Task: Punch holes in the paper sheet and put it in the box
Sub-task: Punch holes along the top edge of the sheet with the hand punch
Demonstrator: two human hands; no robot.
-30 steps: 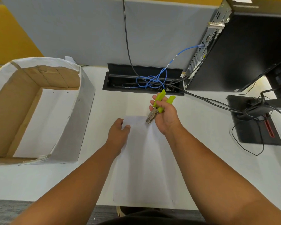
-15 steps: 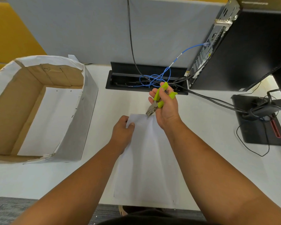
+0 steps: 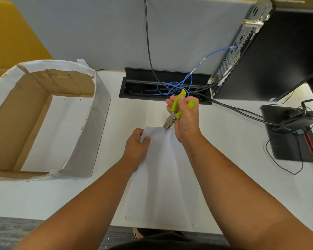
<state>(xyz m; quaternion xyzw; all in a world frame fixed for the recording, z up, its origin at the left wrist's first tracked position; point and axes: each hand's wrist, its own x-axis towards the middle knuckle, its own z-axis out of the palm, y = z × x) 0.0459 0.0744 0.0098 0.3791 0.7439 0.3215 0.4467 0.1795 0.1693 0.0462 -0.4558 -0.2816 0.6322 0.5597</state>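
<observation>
So I've got the paper sheet [image 3: 163,177] lying flat on the tabletop [image 3: 233,141] right in front of me, with my left hand [image 3: 135,147] pinching its far left corner between thumb and fingers, lifting that edge a little. My right hand [image 3: 185,118] is wrapped around the green handles of the hole punch pliers [image 3: 173,112], and the metal nose sits right at the far edge of the sheet, near the middle. Can't honestly tell if the paper is in the slot yet.

Tips for this bit, from what I reckon: keep the corner taut so the edge doesn't flop, slide the edge fully into the punch's slot, then squeeze hard in one go. A half squeeze probably just dents it. The cardboard box [image 3: 40,120] sits open on my left, well apart from the sheet, ready for afterwards.
</observation>
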